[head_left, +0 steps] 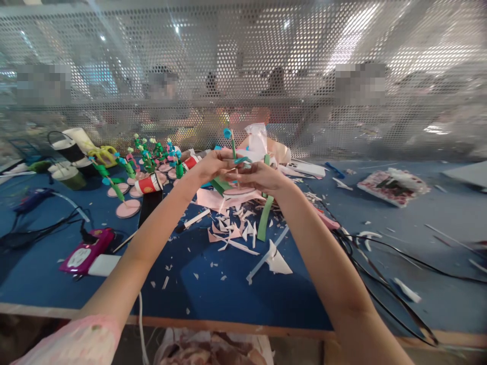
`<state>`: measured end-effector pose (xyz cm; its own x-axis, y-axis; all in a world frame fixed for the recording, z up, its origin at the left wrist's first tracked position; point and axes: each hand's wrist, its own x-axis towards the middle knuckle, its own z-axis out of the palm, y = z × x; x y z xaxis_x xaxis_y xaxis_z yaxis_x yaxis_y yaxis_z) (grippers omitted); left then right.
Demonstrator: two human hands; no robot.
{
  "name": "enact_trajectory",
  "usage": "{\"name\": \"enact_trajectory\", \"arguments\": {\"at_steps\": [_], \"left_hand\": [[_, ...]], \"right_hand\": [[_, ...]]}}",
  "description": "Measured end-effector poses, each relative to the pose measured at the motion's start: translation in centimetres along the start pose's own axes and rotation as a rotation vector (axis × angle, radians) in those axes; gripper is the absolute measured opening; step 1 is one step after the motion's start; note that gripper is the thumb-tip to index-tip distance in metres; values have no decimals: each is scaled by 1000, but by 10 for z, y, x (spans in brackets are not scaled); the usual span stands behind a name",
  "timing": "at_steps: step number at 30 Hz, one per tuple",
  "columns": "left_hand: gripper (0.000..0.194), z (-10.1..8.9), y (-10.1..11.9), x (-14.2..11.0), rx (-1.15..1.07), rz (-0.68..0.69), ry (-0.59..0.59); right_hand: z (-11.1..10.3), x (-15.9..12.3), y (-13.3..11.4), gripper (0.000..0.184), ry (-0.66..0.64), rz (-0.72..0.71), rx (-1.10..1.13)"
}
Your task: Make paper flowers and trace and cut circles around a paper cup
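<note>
My left hand (pixel 213 165) and my right hand (pixel 264 176) meet over the middle of the blue table, fingers closed around a small craft paper flower. It stands upright, with a blue bloom (pixel 227 133) on top, a green-wrapped stem (pixel 233 147) and a round pink base (pixel 240 192) just below my fingers. A teal paper piece (pixel 242 160) lies between my fingertips; exactly how each finger grips is partly hidden. White and pink paper scraps (pixel 228 230) and a green paper strip (pixel 265 219) lie below my hands.
Several similar paper flowers on pink bases (pixel 128 208) stand to the left, near a red-and-white paper cup (pixel 148 184) and yellow-handled scissors (pixel 102 156). A purple power strip (pixel 88 251) sits nearer. Black cables (pixel 384 286) cross the right side. A perforated metal screen (pixel 243 61) rises behind.
</note>
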<state>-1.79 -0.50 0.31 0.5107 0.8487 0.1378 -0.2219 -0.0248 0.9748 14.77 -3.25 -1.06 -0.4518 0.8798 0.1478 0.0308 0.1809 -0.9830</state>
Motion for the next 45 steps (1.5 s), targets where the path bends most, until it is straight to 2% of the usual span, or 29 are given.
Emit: {"name": "enact_trajectory", "arguments": {"at_steps": [3, 6, 10, 14, 20, 27, 32, 35, 41, 43, 45], "left_hand": [[22, 0, 1, -2, -21, 28, -56], [25, 0, 0, -1, -7, 33, -73], [27, 0, -2, 1, 48, 20, -22], [27, 2, 1, -1, 86, 11, 52], [26, 7, 4, -4, 160, 40, 108], [31, 8, 0, 0, 222, 99, 177], [29, 8, -2, 1, 260, 95, 205], [28, 6, -1, 1, 234, 61, 160], [32, -2, 4, -2, 157, 2, 13], [31, -3, 5, -3, 136, 0, -10], [29, -3, 5, -4, 137, 3, -24]], "right_hand": [[1, -4, -7, 38, -113, 119, 147], [5, -3, -6, 34, -41, 127, 221], [10, 0, -1, 36, 40, 91, 247], [13, 4, 3, 38, 85, 25, 191], [11, 8, 9, 39, 243, -15, 23], [13, 8, 11, 37, 290, -22, 13], [12, 12, 16, 36, 371, -37, -88], [9, 10, 12, 38, 286, 7, -36], [5, -1, -4, 39, -2, 97, 184], [7, -2, -5, 40, -47, 96, 233], [8, -2, -4, 40, -39, 88, 252]]}}
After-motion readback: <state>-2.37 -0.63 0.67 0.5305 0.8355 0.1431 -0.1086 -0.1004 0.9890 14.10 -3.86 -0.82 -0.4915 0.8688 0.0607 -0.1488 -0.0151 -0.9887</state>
